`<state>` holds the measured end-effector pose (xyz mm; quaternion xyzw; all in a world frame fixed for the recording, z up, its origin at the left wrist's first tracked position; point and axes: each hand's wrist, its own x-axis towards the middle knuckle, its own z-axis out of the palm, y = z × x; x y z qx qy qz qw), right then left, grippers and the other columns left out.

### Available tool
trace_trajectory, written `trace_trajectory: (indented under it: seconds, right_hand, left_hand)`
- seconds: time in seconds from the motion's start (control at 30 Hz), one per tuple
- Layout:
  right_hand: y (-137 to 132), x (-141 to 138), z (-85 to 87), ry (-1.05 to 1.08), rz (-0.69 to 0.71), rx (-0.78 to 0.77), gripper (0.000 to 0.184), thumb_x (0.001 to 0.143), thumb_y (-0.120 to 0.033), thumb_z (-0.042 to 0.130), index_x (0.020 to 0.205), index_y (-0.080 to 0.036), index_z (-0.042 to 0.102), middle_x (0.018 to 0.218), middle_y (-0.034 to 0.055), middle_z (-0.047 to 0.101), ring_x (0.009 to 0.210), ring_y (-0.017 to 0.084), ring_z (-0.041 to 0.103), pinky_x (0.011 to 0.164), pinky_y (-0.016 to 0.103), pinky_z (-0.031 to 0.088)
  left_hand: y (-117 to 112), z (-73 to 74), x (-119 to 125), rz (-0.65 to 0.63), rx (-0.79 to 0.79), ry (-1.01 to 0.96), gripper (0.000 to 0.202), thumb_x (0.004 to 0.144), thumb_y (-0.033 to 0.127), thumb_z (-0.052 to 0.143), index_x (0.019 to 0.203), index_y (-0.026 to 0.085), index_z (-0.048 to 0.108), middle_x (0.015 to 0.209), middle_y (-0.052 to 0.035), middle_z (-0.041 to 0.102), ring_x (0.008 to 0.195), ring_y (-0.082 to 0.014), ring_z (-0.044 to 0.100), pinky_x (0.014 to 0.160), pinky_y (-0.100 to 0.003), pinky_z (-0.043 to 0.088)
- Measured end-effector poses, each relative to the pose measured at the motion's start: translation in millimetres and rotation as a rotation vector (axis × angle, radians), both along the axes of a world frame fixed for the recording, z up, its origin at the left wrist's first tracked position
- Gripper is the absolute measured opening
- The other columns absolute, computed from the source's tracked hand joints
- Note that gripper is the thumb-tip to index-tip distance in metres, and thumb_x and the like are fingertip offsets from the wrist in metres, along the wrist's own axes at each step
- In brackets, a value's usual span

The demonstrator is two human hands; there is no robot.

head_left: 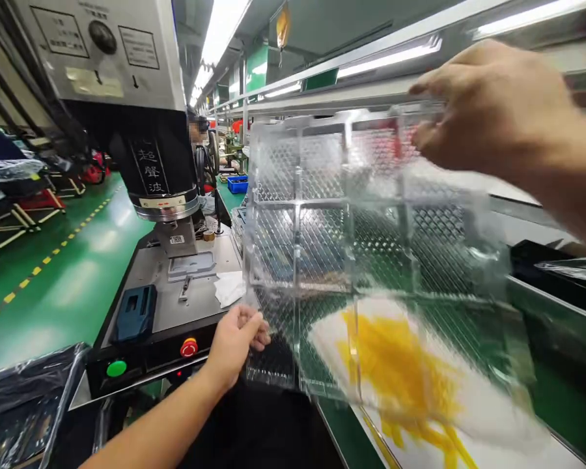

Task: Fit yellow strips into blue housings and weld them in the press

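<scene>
Clear tray held up between the machine and the green table

We have the clear tray (322,244) raised upright before us, filling the middle of the view and reaching towards 4 o'clock, its walled pockets facing us. Its left edge overlaps the right side of the machine base (195,306) in our sight; whether they touch we cannot tell. Its lower right part stands in front of the yellow pieces (395,358) on a white sheet (488,397), between 4 and 5 o'clock, which show through the plastic. The green table (566,371) runs out towards 4 o'clock.

The widest stretch around us is the green floor (78,280) at 9 o'clock, beyond the machine (151,143) at 10. On the base, a dark blue case (135,312) lies at 8 o'clock, near the front edge with its red button (189,347).

Our right hand (498,107) comes in from 3 o'clock to the tray's upper right, arm raised and wrist bent; its grip pinches the top rim between thumb and fingers. Our left hand (239,339), at 7 o'clock, rises on a slanting forearm to the lower left edge. Its fingers curl towards the thumb, but we cannot tell whether that grip pinches the tray.
</scene>
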<state>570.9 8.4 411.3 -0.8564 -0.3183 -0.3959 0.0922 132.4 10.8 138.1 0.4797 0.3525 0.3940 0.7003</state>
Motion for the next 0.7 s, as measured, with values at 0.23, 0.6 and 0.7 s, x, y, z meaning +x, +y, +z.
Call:
trace_trajectory:
  seconds: [0.23, 0.6, 0.7]
  right_hand:
    - [-83, -244, -119.9, -0.468, 1.416, -0.372, 0.031, 0.098, -0.021, 0.041, 0.091, -0.013, 0.070, 0.081, 0.0040, 0.066, 0.073, 0.012, 0.057, 0.064, 0.027, 0.042]
    - [-119, -317, -385.0, 0.213, 1.554, -0.938, 0.016, 0.089, -0.028, 0.067, 0.076, -0.020, 0.061, 0.069, -0.0030, 0.063, 0.054, 0.010, 0.049, 0.047, 0.025, 0.032]
    - [-120, -328, -425.5, 0.312, 1.483, -0.891, 0.016, 0.090, -0.035, 0.065, 0.081, -0.022, 0.063, 0.069, -0.0037, 0.065, 0.056, 0.011, 0.054, 0.046, 0.026, 0.031]
  left_hand:
    - [89, 40.5, 60, 0.159, -0.038, 0.040, 0.022, 0.082, 0.025, 0.068, 0.078, 0.017, 0.048, 0.062, 0.0039, 0.056, 0.043, -0.0093, 0.056, 0.041, -0.020, 0.043]
    - [166, 29.0, 121, 0.212, -0.195, 0.273, 0.012, 0.083, 0.006, 0.056, 0.075, 0.013, 0.051, 0.055, 0.0016, 0.051, 0.039, -0.0065, 0.048, 0.038, -0.015, 0.038]
    - [170, 27.2, 124, 0.210, -0.175, 0.327, 0.006, 0.082, 0.010, 0.059, 0.083, 0.013, 0.054, 0.060, 0.0010, 0.053, 0.043, -0.0078, 0.052, 0.038, -0.015, 0.037]
